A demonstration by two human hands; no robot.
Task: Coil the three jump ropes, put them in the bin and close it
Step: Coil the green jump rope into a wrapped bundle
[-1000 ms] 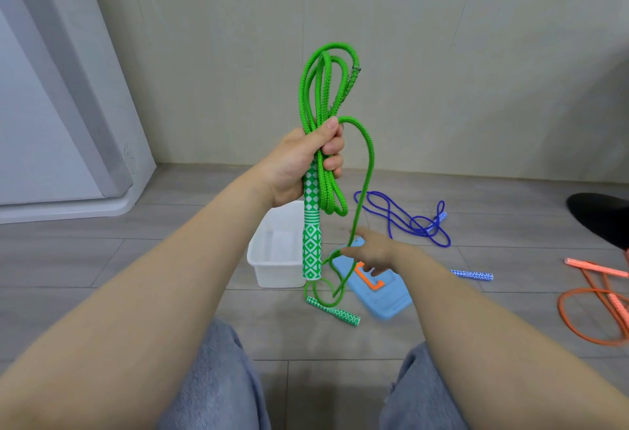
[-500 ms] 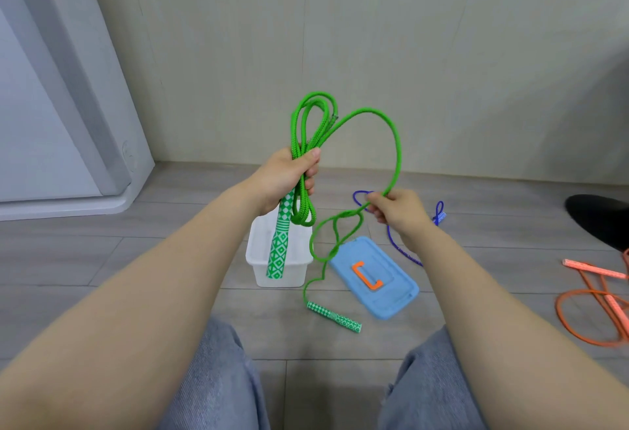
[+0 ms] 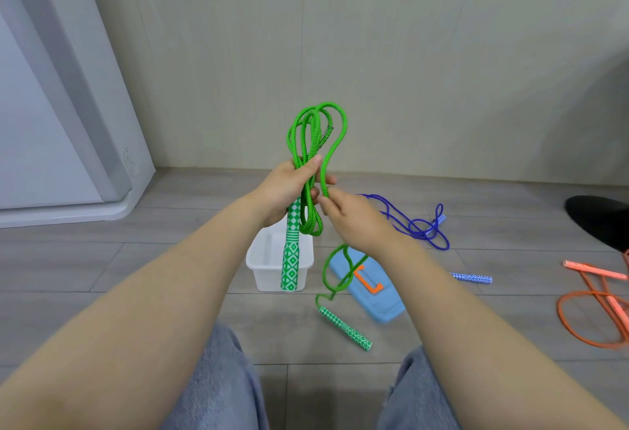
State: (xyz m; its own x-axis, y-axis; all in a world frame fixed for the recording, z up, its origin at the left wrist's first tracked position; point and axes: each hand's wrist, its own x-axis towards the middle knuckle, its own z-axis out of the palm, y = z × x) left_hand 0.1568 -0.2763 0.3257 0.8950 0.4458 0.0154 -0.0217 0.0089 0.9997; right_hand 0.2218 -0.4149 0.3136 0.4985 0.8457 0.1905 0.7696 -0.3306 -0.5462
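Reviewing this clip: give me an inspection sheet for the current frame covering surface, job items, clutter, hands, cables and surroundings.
Surface: grey plank floor; the person sits on it, knees in grey trousers at the bottom edge.
Job's things: green jump rope partly coiled in hand, its free handle on the floor; blue jump rope and orange jump rope loose on the floor; white bin open, nothing seen inside; blue lid lying beside it.
Clutter: dark object at the right edge, unidentifiable.
Hands: left hand grips the coils and one handle; right hand pinches the loose strand.
Cables: nothing seen.
Surroundings: beige wall; white appliance at left.
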